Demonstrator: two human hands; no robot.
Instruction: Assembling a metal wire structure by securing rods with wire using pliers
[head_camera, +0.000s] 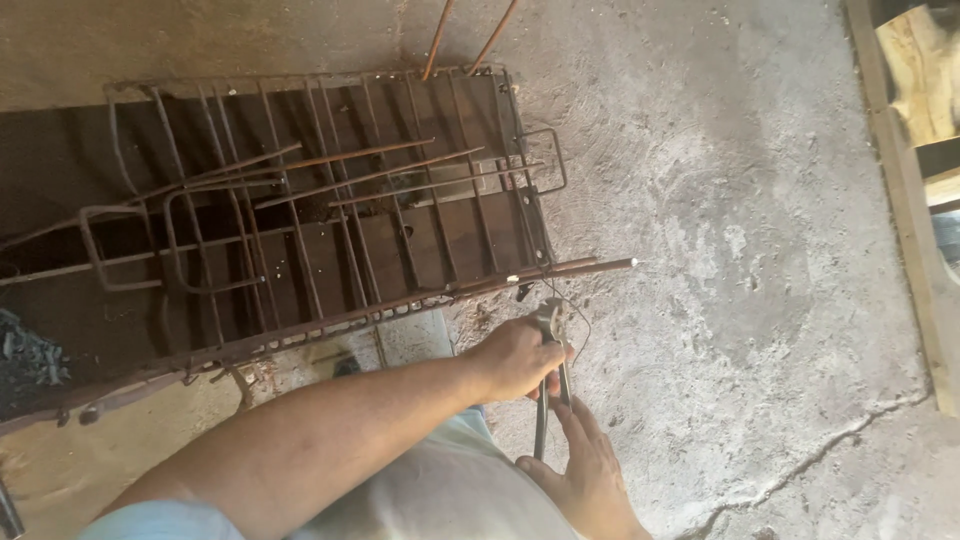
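A rusty rebar cage (330, 200) of long bars and bent stirrups lies on the concrete floor. One long bar (600, 266) sticks out past its right end. Just below that end, a pair of metal pincers (548, 318) points up at the cage's lower corner, and a thin tie wire (583, 322) curls beside its head. My left hand (512, 358) is closed around the pincers just under the head. My right hand (585, 470) holds the lower ends of the handles (541, 430) with fingers stretched along them.
Two thin bars (440, 35) lean out past the cage's far side. A wooden plank (905, 200) runs along the right edge. A crack (800, 470) crosses the concrete at lower right. A dark pile (25, 360) sits at far left.
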